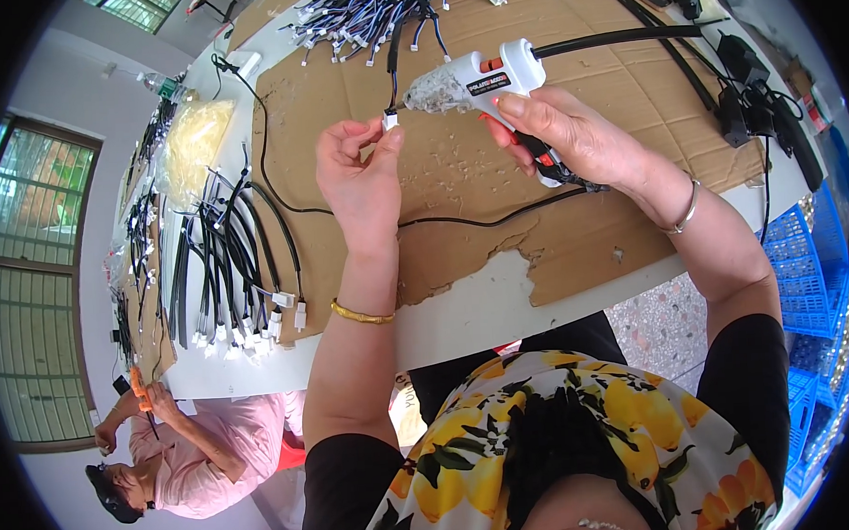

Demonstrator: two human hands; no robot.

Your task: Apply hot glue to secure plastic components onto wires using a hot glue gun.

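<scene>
Pinching a small white connector (390,122) between thumb and forefinger, the left hand (359,178) holds it up above the cardboard sheet (575,230), the other fingers (336,136) curled loosely beside it. A black cable (394,63) runs up from the connector toward the far side of the worktop (474,310), so the piece's long axis stands roughly along the line away from the person, connector end nearest. The right hand (571,140) is wrapped closed around the grip of a white glue gun (478,78), one finger over its orange trigger. The gun lies nearly level, its long axis running left to right, and its glue-crusted nozzle points left at the connector, close to it; whether it touches I cannot tell. A black stick or cord leaves the gun's rear toward the right. Judging by how things lie, the work looks part done: a row of black cables with white ends (247,320) is laid out at the left edge, while a heap of cables (366,21) waits at the far side. A second person in a pink shirt (224,444) works lower left, and blue crates (809,277) stand at the right.
</scene>
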